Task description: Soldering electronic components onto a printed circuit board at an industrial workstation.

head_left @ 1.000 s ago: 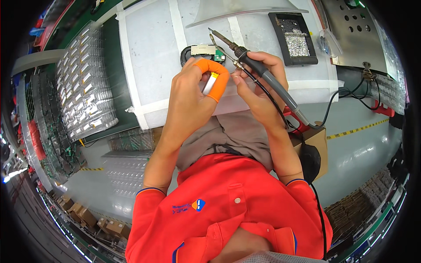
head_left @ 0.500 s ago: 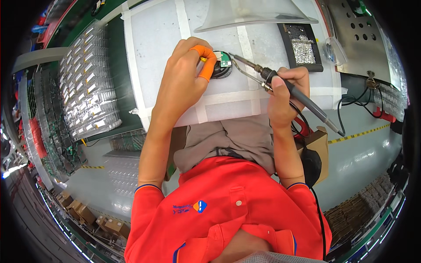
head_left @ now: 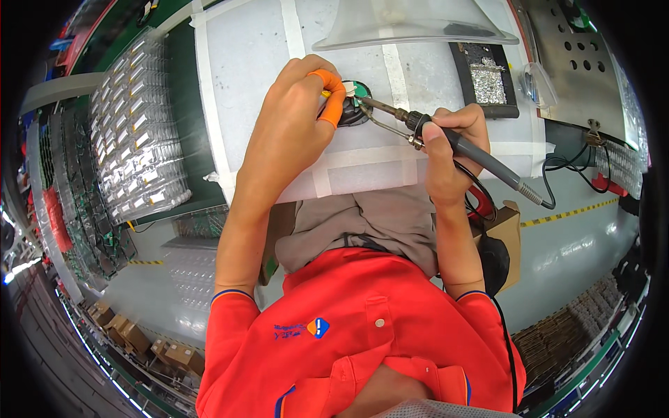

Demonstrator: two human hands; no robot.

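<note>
My left hand (head_left: 296, 118), with orange finger cots on thumb and forefinger, is closed in a pinch at the left side of a small black housing (head_left: 357, 115). A bit of yellow shows between those fingers, but what they grip is mostly hidden. A green circuit board (head_left: 362, 90) sits in the housing, with a white piece (head_left: 350, 88) beside it. My right hand (head_left: 453, 150) is wrapped round a grey-handled soldering iron (head_left: 491, 164). Its tip and a thin bent guide tube (head_left: 390, 129) reach left to the board's edge; contact is too small to tell.
A clear hood (head_left: 418, 28) stands at the far side of the white taped work surface (head_left: 244, 76). A black tray of silvery scraps (head_left: 519, 104) lies far right, near a perforated metal box (head_left: 578, 76). Stacked clear plastic trays (head_left: 139, 125) stand left. The iron's cable loops at right.
The soldering iron's tip has come down and left, from just off the board to its edge. My left hand keeps its pinch beside the housing.
</note>
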